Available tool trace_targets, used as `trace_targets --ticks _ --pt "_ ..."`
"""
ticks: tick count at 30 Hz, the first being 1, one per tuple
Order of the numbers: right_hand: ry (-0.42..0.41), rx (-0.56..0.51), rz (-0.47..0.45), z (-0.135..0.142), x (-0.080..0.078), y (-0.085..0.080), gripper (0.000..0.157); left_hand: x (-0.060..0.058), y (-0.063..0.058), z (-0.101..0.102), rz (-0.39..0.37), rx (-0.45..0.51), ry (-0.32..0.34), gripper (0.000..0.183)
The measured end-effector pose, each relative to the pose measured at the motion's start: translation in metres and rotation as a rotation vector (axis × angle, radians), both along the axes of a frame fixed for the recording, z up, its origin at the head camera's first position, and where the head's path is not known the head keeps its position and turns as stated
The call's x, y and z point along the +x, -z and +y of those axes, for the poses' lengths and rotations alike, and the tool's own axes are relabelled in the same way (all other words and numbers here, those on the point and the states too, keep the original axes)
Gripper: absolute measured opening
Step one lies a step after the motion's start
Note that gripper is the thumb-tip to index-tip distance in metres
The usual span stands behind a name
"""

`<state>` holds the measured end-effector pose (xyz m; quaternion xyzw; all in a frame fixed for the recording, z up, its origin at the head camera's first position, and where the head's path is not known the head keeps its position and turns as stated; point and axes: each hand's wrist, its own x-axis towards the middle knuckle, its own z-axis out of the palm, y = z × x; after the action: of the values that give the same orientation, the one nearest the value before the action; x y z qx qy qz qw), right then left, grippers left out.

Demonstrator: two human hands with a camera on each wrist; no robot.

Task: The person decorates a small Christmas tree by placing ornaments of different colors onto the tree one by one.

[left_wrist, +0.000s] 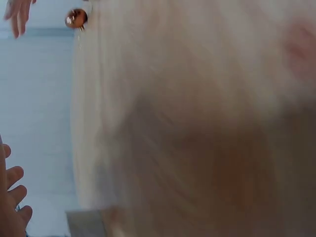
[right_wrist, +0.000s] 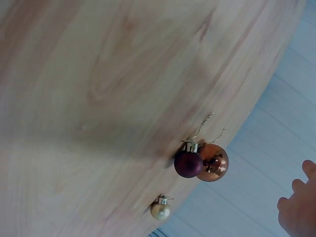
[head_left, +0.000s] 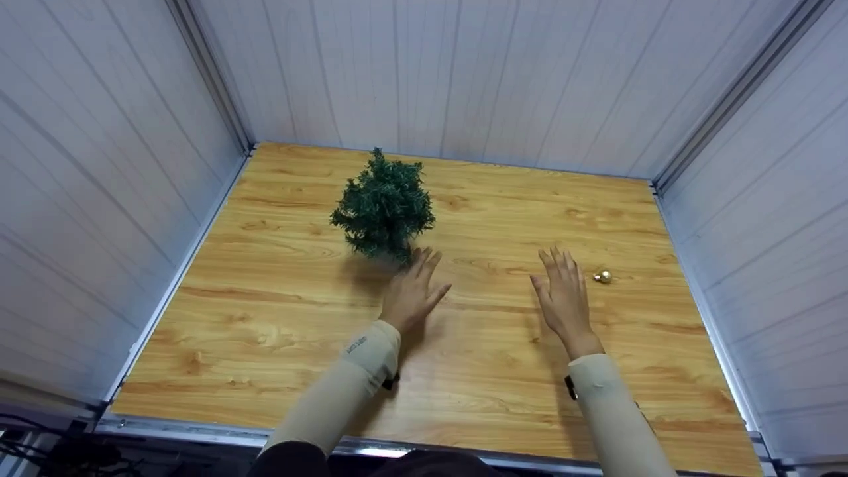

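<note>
A small green artificial Christmas tree (head_left: 383, 205) stands on the left half of the wooden table. Just below its lower branches is my left hand (head_left: 409, 295), fingers straight and thumb spread; whether they touch the tree I cannot tell. My right hand (head_left: 564, 298) is held over the table with straight fingers and nothing in it. To its right lies a small gold bauble (head_left: 603, 276). The right wrist view shows a dark purple bauble (right_wrist: 188, 163) in front of a copper bauble (right_wrist: 215, 163), with a pale gold bauble (right_wrist: 160, 211) nearby.
White panel walls (head_left: 424, 79) enclose the wood-grain table (head_left: 490, 397) at the back and both sides. A metal rail (head_left: 179, 427) runs along the front edge. Dark cables (head_left: 40, 440) lie beyond the table at the lower left.
</note>
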<state>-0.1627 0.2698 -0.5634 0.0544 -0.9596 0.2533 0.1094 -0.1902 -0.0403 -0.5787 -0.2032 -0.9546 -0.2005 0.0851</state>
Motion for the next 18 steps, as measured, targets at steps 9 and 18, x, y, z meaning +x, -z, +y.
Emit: trace_targets --ticks 9,18 --pt "0.006 0.01 -0.031 0.018 0.001 0.017 0.057 0.003 0.017 -0.039 -0.015 0.001 -0.081 0.066" --pt "0.058 0.013 -0.028 0.044 0.006 0.024 0.052 -0.003 0.031 -0.069 0.094 0.013 -0.11 0.062"
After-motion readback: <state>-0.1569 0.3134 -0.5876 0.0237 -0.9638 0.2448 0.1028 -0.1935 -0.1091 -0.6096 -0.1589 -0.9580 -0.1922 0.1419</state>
